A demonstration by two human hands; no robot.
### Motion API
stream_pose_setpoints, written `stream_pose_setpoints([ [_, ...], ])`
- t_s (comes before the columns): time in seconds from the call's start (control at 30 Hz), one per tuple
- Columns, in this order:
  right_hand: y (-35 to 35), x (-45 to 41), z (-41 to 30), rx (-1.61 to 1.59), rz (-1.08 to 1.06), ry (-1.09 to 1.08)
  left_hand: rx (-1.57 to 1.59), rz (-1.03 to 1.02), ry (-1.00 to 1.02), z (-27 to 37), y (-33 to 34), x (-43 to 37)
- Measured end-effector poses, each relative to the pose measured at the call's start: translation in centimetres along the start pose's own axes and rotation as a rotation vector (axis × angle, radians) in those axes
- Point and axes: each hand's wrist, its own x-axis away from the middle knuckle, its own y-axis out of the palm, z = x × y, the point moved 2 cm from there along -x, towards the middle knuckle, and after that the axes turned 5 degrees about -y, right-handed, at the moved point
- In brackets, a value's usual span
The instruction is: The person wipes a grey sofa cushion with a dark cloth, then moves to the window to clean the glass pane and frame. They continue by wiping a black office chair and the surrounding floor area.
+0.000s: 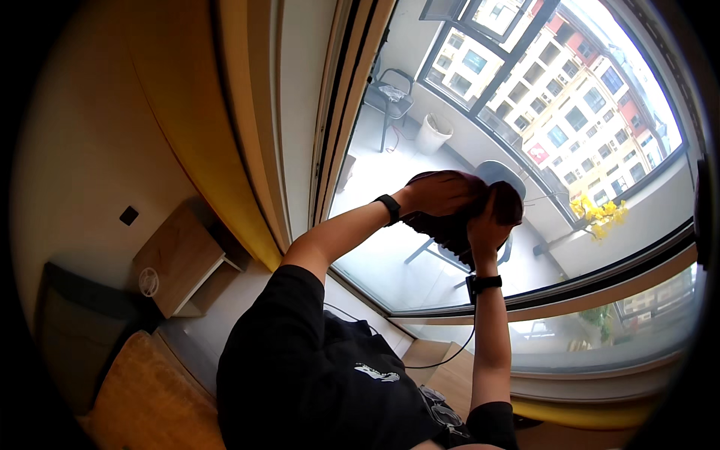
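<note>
A dark maroon fabric item (450, 228) with a ruffled or fringed lower edge is held up between both hands. My left hand (441, 194) lies along its upper left part, with the fingers bent over the cloth. Around the item's right end, my right hand (488, 229) is closed, thumb pointing up. Both wrists wear black bands, and a thin black cable hangs near the right one. Backlight darkens the item, so its exact kind cannot be told. Directly behind it shows a grey rounded surface (498, 170), perhaps a chair back.
Beyond the sliding door's frame (360, 107) is a balcony with a chair (394, 95), a white bin (433, 133) and yellow flowers (599, 214). A wooden bedside cabinet (180, 253), a yellow curtain (225, 163) and an orange-brown bed cover (152, 399) are at the left.
</note>
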Motion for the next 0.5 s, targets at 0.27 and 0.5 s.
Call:
stream_pose_setpoints([
  [0.27,-3.1,-12.0,-6.5,0.071,0.365,0.169,-0.030,0.195,-0.427,-11.4,-7.3,-1.7],
  [0.5,-4.5,-21.8,-9.9,0.036,0.620,0.265,-0.132,0.413,-0.502,-15.4,-11.2,-9.6],
])
